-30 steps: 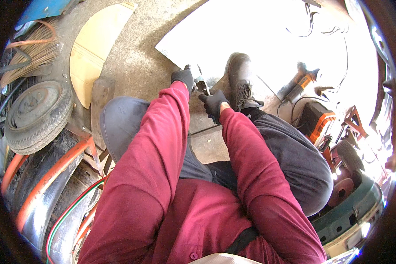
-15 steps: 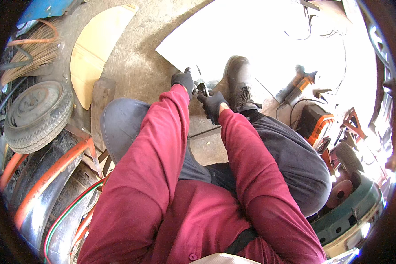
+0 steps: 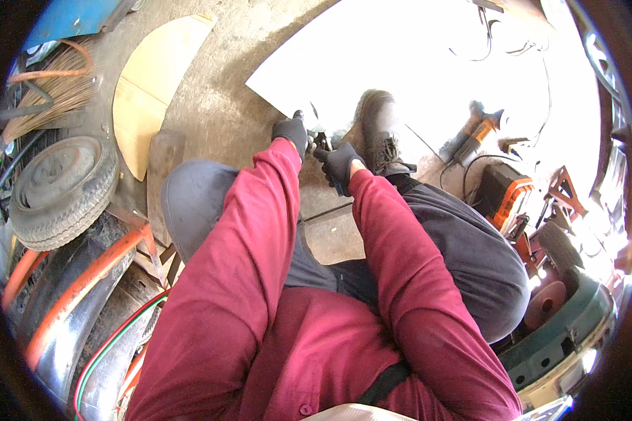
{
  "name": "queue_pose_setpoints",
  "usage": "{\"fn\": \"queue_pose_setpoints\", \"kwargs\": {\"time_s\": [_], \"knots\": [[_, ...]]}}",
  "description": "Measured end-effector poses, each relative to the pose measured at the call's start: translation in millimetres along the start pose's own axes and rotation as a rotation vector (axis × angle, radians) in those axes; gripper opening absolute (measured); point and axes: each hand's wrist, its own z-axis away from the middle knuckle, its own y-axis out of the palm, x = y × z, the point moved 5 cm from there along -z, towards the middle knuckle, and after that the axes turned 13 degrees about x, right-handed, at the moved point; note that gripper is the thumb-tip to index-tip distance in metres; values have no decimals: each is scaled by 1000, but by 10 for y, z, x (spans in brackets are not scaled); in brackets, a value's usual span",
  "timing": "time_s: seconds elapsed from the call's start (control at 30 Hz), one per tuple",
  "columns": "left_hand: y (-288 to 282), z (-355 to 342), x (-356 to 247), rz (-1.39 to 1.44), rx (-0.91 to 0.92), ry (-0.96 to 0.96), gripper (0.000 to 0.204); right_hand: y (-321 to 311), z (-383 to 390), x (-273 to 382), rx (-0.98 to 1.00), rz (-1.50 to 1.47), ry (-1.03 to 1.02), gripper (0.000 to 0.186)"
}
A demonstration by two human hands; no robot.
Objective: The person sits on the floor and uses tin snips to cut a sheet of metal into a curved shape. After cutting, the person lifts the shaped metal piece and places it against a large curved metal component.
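Both hands wear dark gloves and meet just past my knees, low over the floor. My left hand (image 3: 291,131) is closed with the thumb up, beside a small bright curved piece (image 3: 314,110) at the edge of the white sheet; glare hides exactly what it grips. Close on its right, my right hand (image 3: 339,167) is wrapped around a plier-like hand tool (image 3: 321,142), whose dark head points toward the left hand. A bit of bluish handle shows below the right fist. Whether the tool's jaws touch the curved piece, I cannot tell.
A large white sheet (image 3: 316,63) spreads ahead, with my boot (image 3: 380,130) at its edge. An orange-black power tool (image 3: 474,137) and a black-orange box (image 3: 502,193) stand right. Left are cardboard (image 3: 144,88), a wheel (image 3: 63,182), a broom (image 3: 67,88) and orange tubing (image 3: 84,281).
The hands stay almost in place, with the right hand still on its tool. The surroundings shift slightly in the picture.
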Motion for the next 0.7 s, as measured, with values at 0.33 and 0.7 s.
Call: {"fn": "queue_pose_setpoints", "kwargs": {"time_s": [0.33, 0.7], "knots": [[133, 285, -201, 17, -9, 0, 41, 38, 173, 190, -44, 59, -1, 44], [59, 212, -210, 23, -21, 30, 39, -13, 37, 224, 20, -15, -48, 33]]}}
